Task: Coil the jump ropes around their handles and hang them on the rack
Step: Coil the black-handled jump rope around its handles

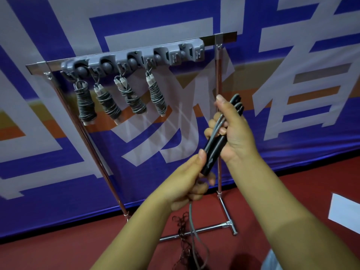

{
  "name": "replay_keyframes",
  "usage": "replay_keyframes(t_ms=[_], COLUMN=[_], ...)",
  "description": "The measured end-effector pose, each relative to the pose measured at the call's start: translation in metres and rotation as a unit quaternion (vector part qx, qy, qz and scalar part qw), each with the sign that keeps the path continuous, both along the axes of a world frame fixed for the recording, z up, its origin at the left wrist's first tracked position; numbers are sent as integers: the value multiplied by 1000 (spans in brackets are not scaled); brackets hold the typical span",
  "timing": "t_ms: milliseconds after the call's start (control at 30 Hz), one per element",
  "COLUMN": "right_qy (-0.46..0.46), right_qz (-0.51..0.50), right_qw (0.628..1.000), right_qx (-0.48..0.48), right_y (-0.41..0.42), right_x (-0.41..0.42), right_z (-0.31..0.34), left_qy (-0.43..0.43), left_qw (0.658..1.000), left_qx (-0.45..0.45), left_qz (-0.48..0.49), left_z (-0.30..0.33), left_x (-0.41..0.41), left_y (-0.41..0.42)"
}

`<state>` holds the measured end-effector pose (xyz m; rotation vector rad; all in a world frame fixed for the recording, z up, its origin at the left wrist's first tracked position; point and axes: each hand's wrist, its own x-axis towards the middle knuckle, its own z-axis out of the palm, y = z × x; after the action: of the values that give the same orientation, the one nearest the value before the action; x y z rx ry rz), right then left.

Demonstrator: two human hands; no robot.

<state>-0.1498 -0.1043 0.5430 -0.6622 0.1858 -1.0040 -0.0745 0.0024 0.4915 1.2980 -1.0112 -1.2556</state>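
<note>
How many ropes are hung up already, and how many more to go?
Four coiled ropes hang on the rack. The left hand and right hand grip black handles, rope still dangling uncoiled. Left: coil and hang it. Others can't be seen.

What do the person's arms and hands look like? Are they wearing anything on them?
Both forearms are bare as far as the picture shows: no sleeves, gloves, watch, bracelets or rings can be seen. The left hand and the right hand each show short, plain fingernails with no polish. There are no marks or bandages on either arm. Anything worn above the forearms is out of view.
</note>
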Motion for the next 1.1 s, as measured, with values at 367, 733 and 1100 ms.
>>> replay_keyframes(t_ms=[367, 733, 1100], right_qy=[121, 98, 73], right_qz=[-149, -154, -141], right_qw=[976, 983, 986], right_qx=[-103, 24, 50], right_y=[18, 12, -3], right_x=[7, 8, 4], right_z=[-13, -14, -17], left_qy=[29, -192, -138], left_qw=[967, 940, 966], left_qx=[-118, -87, -59], left_qz=[225, 269, 209], left_z=[-5, -6, 15], left_x=[-23, -15, 5], left_y=[-26, -17, 7])
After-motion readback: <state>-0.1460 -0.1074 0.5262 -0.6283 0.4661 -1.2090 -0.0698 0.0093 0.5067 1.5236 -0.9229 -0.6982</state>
